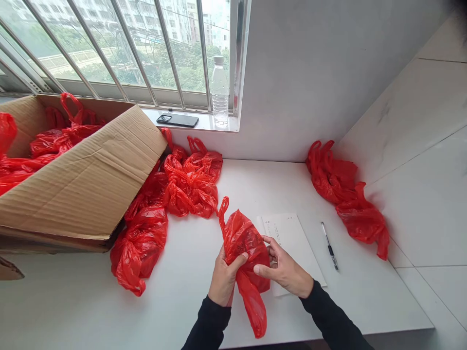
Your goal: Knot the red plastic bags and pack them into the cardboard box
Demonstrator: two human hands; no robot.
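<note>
A thin red plastic bag (251, 243), crumpled around dark contents I cannot make out, is held up above the white table. My left hand (226, 274) grips its left side, thumb pressed on the front. On the other side, my right hand (282, 265) has its thumb and fingers closed on the bag's edge. One handle loop sticks up at the top left, and another part hangs down at the bottom. Behind my right hand lies a white notepad (292, 238) with small writing, partly covered by the hand and bag.
A cardboard box (83, 180) of red bags stands at the left. More red bags lie beside it (144, 243), behind (193, 180) and at the right wall (346, 189). A pen (330, 247) rests right of the notepad. The windowsill holds a phone (177, 120) and a bottle (220, 92).
</note>
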